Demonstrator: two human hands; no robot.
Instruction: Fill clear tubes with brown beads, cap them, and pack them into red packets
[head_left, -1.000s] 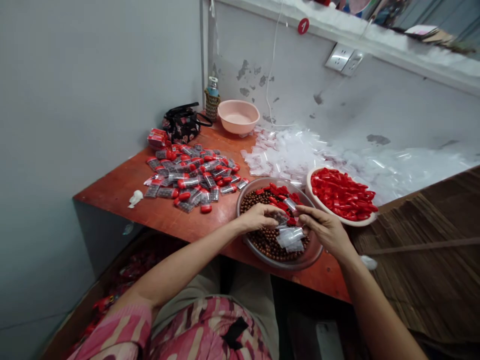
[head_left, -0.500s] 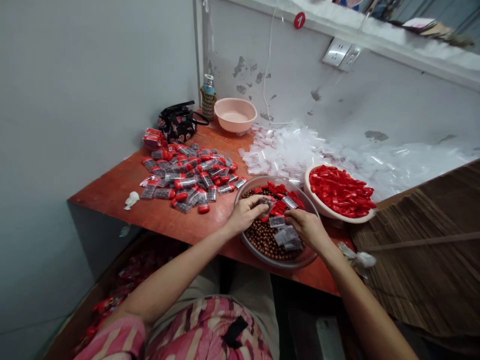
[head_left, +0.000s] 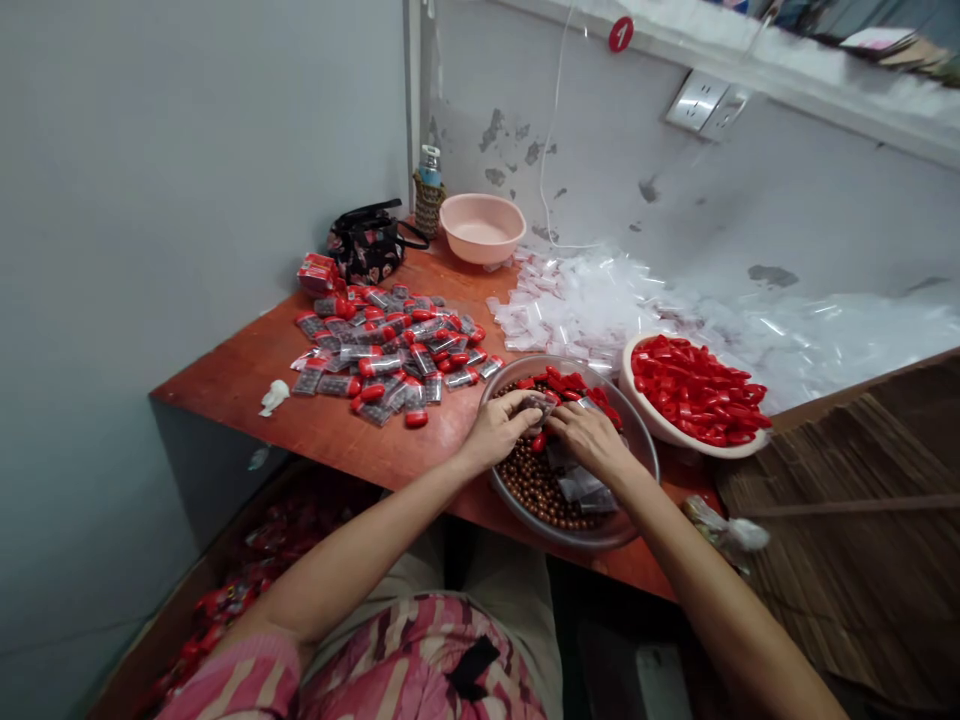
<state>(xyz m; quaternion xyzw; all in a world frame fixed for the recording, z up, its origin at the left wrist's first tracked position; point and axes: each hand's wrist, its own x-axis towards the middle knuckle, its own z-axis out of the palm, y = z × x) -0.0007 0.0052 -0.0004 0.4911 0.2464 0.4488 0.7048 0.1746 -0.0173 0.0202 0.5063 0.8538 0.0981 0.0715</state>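
Over a grey basin of brown beads, my left hand is closed on a small clear plastic packet with dark contents. My right hand meets it from the right, fingers bent and close together at the packet's edge; what they hold is hidden. Around the hands in the basin lie red plastic caps and several clear flat sleeves, partly covered by my right hand.
Left on the red table is a pile of red-capped bead packets. A white bowl of red caps stands right of the basin, clear sleeves behind. Further back are a pink basin, a bag and a bottle; cardboard stands right.
My right hand has moved left and up, from above the clear sleeves to the packet in my left hand. My left hand keeps its hold. The view has shifted slightly.
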